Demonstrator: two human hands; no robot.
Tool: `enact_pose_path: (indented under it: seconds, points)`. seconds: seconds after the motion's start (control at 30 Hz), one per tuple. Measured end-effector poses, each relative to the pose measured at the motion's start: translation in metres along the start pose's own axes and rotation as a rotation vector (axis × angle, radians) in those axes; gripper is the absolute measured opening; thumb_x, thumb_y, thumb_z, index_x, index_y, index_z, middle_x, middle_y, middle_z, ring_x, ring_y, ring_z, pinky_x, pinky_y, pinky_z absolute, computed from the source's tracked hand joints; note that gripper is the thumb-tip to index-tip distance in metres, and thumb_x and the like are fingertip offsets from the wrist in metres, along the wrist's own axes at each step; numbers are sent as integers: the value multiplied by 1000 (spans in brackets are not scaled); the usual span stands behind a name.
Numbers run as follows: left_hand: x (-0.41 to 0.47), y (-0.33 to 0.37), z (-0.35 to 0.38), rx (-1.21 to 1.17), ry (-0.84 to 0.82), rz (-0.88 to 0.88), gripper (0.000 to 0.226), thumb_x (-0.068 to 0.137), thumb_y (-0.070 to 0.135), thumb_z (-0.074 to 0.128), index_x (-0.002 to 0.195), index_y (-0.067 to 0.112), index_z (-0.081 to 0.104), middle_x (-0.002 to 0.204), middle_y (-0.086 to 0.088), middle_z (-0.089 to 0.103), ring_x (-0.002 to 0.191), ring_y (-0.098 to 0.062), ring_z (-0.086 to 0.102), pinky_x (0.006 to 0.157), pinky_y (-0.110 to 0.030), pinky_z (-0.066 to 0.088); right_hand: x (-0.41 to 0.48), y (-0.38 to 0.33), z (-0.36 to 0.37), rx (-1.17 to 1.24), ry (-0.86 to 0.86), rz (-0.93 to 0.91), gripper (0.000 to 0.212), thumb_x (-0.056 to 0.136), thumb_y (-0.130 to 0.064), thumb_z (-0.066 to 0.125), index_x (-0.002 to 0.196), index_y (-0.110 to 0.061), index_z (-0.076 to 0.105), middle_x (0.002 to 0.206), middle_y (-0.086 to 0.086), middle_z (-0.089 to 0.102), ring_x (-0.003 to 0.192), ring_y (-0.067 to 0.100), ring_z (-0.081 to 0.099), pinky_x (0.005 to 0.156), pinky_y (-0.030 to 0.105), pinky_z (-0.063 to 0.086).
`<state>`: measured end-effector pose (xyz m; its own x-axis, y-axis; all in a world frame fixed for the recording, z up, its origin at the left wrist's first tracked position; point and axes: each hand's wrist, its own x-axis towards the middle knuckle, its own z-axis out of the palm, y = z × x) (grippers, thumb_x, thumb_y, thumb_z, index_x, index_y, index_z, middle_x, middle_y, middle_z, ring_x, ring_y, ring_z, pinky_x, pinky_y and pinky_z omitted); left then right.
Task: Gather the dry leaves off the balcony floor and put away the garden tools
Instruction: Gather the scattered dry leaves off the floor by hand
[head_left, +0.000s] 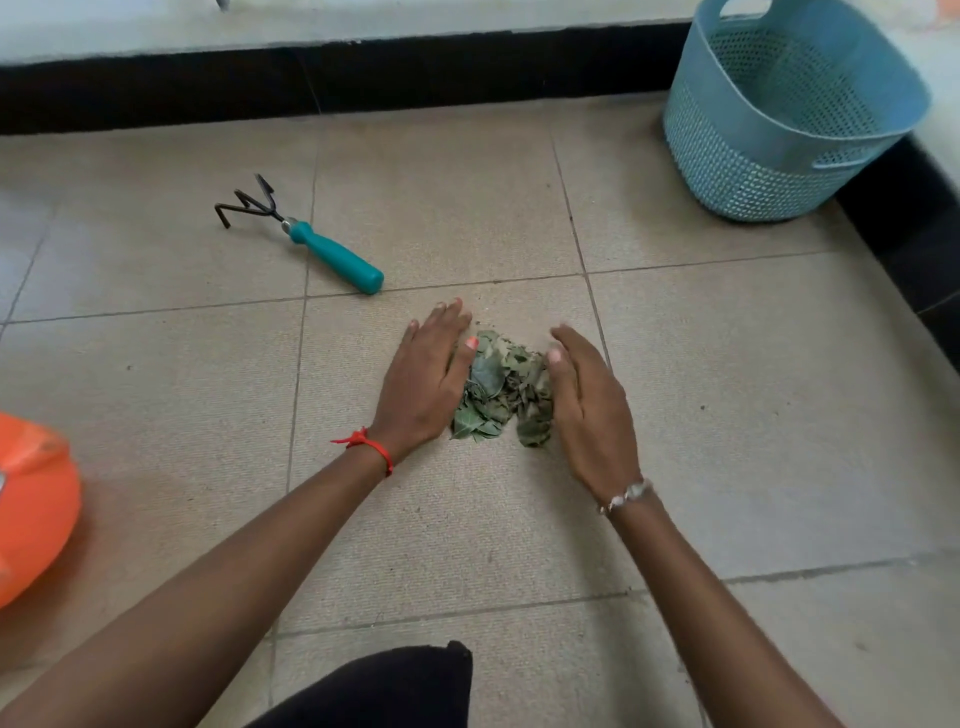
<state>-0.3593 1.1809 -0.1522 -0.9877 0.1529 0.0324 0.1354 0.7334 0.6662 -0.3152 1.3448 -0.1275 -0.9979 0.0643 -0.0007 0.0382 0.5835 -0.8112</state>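
Note:
A small heap of dry green-brown leaves (501, 387) lies on the beige tiled floor in the middle of the view. My left hand (428, 374) lies flat against the heap's left side, fingers straight. My right hand (587, 400) stands on its edge against the right side, fingers straight, so the leaves sit between both palms. A hand rake (306, 236) with black prongs and a teal handle lies on the floor to the upper left, apart from both hands.
A light blue perforated basket (737, 150) stands tilted in the far right corner by the black skirting. An orange plastic object (31, 504) sits at the left edge. My dark-clothed knee (395, 686) shows at the bottom.

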Motion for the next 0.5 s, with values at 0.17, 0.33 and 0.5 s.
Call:
enact_pose_path:
  seconds: [0.17, 0.33, 0.5]
  points:
    - [-14, 16, 17, -112, -51, 37, 54, 95, 38, 21, 141, 18, 42, 151, 5, 33, 136, 4, 20, 115, -19, 10, -16, 4, 41, -339, 57, 34, 64, 94, -49, 9, 147, -15, 22, 156, 1, 17, 144, 10, 9, 115, 23, -2]
    - [-20, 29, 21, -409, 58, -103, 51, 94, 37, 27, 134, 16, 51, 139, 2, 51, 130, -3, 41, 113, -22, 27, 7, -18, 70, -80, 144, 76, 71, 90, -48, 7, 141, -9, 36, 149, 4, 34, 140, 12, 24, 116, 20, 6]
    - [-19, 27, 33, -1133, 14, -503, 45, 104, 28, 17, 140, 12, 38, 145, -7, 44, 135, -19, 39, 111, -16, 26, 1, -61, 69, 623, 100, 294, 47, 101, -27, 32, 139, 0, 38, 146, 10, 38, 137, 19, 33, 113, 34, 25]
